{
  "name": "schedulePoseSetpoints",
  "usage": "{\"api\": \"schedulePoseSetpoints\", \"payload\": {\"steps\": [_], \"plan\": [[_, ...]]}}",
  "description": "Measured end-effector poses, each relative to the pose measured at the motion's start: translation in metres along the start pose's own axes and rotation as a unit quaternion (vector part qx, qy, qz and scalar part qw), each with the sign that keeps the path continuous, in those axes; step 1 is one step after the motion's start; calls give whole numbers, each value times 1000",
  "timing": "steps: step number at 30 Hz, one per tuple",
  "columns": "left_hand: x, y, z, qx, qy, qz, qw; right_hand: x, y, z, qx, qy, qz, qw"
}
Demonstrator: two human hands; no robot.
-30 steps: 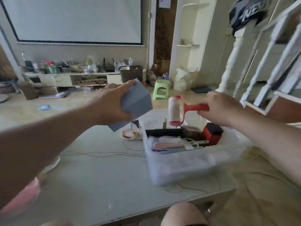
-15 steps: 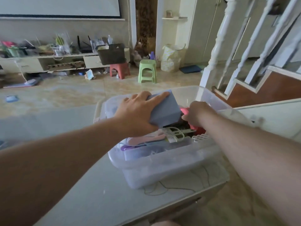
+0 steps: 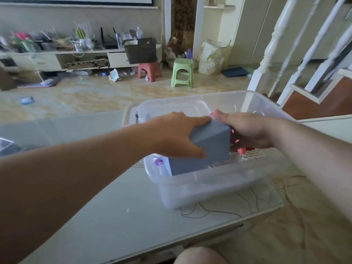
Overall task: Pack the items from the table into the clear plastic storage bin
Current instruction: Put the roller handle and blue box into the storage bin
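Blue-grey, the rectangular cardboard box (image 3: 207, 149) that I held above the table a second ago now sits low in the clear plastic storage bin (image 3: 209, 185) at frame centre, my left hand (image 3: 177, 136) clasping it; my right hand (image 3: 245, 130), beside it, closes on the pink-handled roller (image 3: 241, 149), also lowered inside.

The right hand (image 3: 245, 130) hides most of a pink item (image 3: 241, 150).

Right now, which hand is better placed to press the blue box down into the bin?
Left. The left hand already grips the blue box from above inside the clear bin; the right hand sits beside it, by something pink.
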State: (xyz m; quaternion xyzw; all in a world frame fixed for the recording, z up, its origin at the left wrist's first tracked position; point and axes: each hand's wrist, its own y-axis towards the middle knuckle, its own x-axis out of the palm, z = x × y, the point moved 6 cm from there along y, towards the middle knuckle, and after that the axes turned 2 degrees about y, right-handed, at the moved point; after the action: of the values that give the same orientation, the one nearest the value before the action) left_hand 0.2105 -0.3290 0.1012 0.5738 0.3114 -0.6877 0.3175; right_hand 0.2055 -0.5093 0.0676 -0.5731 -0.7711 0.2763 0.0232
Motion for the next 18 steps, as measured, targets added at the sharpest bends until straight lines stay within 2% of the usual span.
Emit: {"api": "schedulePoseSetpoints", "payload": {"steps": [3, 6, 9, 15, 18], "plan": [[19, -8, 4, 7, -9, -111, 994, 11, -5, 16, 15, -163, -46, 985], [38, -14, 3, -13, 19, -164, 986, 25, -8, 17, 19, -296, -46, 954], [43, -18, 3, -12, 48, -196, 979, 32, -7, 11, 25, -363, -15, 931], [31, -36, -5, 40, 83, -151, 984, 32, -15, 8, 114, -453, -1, 884], [15, -63, -25, 66, 6, -22, 998, 40, -23, -19, 80, -573, 74, 812]]}}
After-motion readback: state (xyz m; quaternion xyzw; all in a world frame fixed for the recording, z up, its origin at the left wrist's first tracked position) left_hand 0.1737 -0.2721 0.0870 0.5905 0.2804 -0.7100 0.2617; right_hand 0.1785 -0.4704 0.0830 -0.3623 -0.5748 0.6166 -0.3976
